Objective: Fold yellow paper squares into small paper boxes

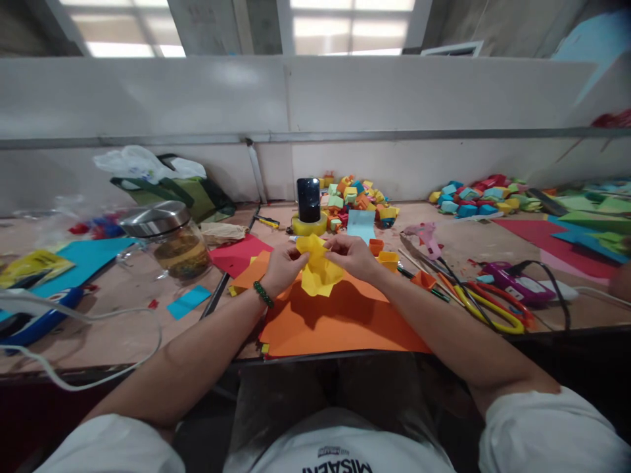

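A piece of creased yellow paper (320,272), partly folded into a flower-like shape, is held up between both hands. My left hand (284,268), with a green bead bracelet on the wrist, pinches its left side. Its upper right edge is gripped by the fingers of my right hand (355,258). Below them lie large orange paper sheets (340,325), on which the paper and hands cast a shadow. Small folded orange and yellow paper pieces (388,261) sit just beyond my right wrist.
A phone (308,200) stands upright on a yellow tape roll (309,226). Behind it is a heap of folded paper pieces (352,197). To the left stands a glass teapot (172,243); to the right lie a pink glue gun (428,240), yellow-handled scissors (493,315) and a purple tool (517,282).
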Motion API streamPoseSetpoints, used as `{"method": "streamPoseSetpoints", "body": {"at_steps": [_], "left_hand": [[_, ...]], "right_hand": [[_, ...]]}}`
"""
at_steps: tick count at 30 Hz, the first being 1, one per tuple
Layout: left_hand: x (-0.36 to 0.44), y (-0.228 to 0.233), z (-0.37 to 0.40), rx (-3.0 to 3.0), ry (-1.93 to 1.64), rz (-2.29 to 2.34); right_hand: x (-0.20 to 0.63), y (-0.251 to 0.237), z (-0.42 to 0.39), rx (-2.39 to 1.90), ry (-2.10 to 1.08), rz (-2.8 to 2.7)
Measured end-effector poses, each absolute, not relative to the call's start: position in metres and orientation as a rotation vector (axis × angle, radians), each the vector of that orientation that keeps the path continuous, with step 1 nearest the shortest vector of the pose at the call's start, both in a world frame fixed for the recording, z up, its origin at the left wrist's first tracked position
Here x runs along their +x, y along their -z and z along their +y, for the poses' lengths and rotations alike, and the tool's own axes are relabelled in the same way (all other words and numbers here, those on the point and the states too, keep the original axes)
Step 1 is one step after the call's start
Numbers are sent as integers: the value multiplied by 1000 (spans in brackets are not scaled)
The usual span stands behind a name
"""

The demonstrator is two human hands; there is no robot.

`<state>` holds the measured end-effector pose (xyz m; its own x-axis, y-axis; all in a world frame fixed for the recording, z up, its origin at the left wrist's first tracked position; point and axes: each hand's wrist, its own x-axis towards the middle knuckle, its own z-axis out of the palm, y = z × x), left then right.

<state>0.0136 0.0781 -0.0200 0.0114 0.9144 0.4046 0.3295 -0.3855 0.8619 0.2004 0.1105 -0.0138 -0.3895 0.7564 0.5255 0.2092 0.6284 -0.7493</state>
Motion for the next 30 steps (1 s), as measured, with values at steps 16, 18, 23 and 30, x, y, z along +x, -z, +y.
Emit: {"method": "streamPoseSetpoints", "body": {"at_steps": [16, 18, 23, 30], "left_hand": [[12, 23, 80, 1970, -1535, 1379], [12, 24, 81, 1965, -1553, 1370], [13, 25, 82, 1961, -1594, 1327], [12, 23, 81, 1948, -1620, 1352]], "right_hand": [[207, 9, 120, -745, -1480, -1780], [207, 10, 120, -760, -1506, -1750], [206, 9, 119, -801, -1551, -1657], [208, 7, 120, -733, -1636, -1691]]}}
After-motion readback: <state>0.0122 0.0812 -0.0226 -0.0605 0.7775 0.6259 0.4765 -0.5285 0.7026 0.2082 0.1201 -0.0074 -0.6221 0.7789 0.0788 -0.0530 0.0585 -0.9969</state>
